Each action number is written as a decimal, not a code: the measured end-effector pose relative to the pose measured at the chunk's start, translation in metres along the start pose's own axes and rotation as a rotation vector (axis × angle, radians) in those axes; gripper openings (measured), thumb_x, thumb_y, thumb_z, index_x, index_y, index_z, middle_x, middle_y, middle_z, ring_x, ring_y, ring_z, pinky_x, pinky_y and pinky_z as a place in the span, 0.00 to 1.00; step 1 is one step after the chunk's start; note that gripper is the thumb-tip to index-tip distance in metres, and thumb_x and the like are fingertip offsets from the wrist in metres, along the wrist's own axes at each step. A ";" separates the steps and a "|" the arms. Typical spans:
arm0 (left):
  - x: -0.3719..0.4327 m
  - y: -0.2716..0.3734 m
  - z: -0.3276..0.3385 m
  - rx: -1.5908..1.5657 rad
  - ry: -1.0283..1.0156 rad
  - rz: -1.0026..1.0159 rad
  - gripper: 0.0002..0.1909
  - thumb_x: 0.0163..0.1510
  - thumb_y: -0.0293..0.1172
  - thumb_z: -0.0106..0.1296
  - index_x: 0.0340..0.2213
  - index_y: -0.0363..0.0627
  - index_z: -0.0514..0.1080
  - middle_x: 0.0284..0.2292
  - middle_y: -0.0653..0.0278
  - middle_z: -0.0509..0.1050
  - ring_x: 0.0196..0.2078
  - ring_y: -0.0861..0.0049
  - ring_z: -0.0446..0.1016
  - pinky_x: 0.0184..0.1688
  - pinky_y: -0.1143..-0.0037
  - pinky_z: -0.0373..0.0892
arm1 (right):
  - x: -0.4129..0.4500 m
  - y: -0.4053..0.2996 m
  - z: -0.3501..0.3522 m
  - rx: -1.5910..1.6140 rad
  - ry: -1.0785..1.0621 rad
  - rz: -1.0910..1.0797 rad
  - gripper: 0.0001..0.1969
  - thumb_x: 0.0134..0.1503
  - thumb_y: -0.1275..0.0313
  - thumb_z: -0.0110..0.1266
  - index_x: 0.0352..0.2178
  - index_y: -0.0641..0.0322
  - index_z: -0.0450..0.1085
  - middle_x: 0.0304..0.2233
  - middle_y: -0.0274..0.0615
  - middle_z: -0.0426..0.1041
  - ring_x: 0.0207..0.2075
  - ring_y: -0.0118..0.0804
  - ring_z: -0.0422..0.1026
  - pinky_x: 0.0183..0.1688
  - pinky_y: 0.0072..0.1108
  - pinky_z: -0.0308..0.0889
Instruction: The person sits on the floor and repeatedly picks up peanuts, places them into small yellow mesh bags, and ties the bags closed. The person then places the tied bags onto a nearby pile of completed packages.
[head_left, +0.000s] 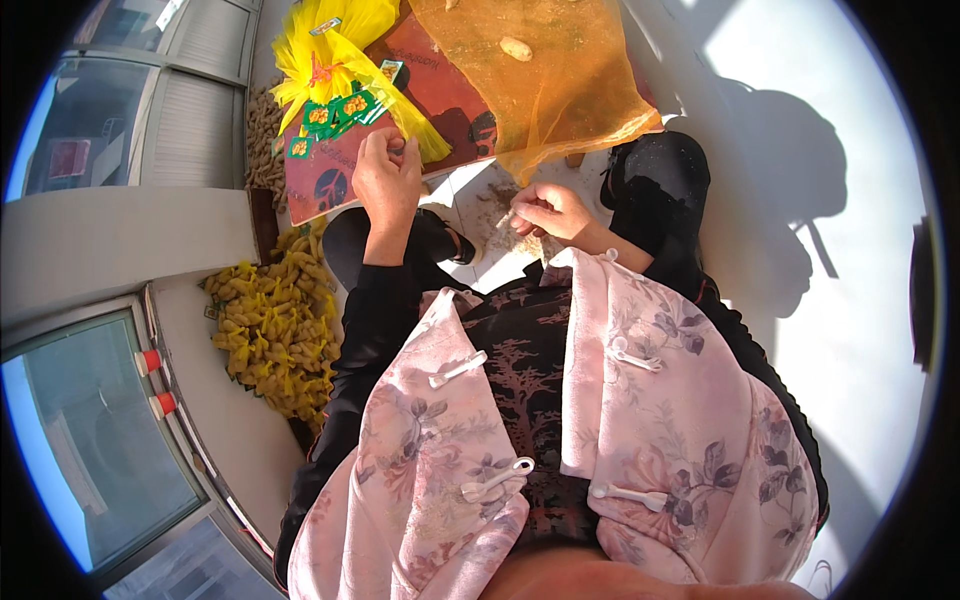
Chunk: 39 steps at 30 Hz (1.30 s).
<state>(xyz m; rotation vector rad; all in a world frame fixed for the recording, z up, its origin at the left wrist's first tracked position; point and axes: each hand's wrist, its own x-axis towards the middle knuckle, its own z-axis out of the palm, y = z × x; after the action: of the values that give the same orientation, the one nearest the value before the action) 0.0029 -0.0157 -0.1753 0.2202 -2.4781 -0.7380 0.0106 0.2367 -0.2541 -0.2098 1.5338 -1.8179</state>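
My left hand (388, 174) is over the near edge of a red board (457, 82), its fingers curled beside the loose end of a bundle of yellow mesh bags (330, 56) tied with red. Whether anything is pinched in it, I cannot tell. Green labels with a peanut picture (337, 111) lie just beyond it. My right hand (551, 210) hangs over my lap below an orange mesh sack (559, 82), fingers bent inwards; its grip is unclear. A single peanut (516, 49) rests on the orange mesh.
A heap of peanuts in yellow mesh bags (277, 330) lies on the floor at left, under the window side. Loose peanuts (264, 139) are piled beyond the board's left edge. Dirt and crumbs (501, 199) mark the tiles between my feet. A white wall stands at right.
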 end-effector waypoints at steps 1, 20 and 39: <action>-0.004 0.016 0.004 -0.048 -0.044 -0.009 0.13 0.48 0.32 0.62 0.34 0.37 0.73 0.28 0.61 0.75 0.23 0.78 0.72 0.28 0.78 0.69 | -0.001 -0.001 -0.002 0.007 0.039 -0.007 0.12 0.61 0.66 0.53 0.40 0.65 0.69 0.32 0.40 0.77 0.30 0.27 0.76 0.30 0.16 0.67; 0.005 0.059 0.052 -0.825 -0.461 -0.138 0.06 0.60 0.26 0.51 0.35 0.36 0.74 0.29 0.73 0.74 0.30 0.90 0.69 0.34 0.85 0.66 | -0.023 -0.019 -0.020 -0.003 0.267 -0.251 0.06 0.61 0.73 0.50 0.38 0.66 0.68 0.32 0.38 0.74 0.31 0.24 0.73 0.36 0.18 0.69; 0.024 0.158 0.009 -0.938 -0.271 0.630 0.07 0.49 0.24 0.57 0.29 0.42 0.68 0.23 0.62 0.68 0.24 0.63 0.72 0.24 0.69 0.66 | 0.143 -0.186 -0.054 -1.179 0.705 -0.721 0.17 0.57 0.68 0.51 0.46 0.66 0.67 0.42 0.56 0.70 0.45 0.58 0.68 0.48 0.39 0.64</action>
<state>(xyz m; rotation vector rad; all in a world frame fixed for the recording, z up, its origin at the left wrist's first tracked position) -0.0224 0.1133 -0.0841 -0.9928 -1.9471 -1.5613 -0.2006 0.1934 -0.1466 -0.8083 3.2356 -1.2072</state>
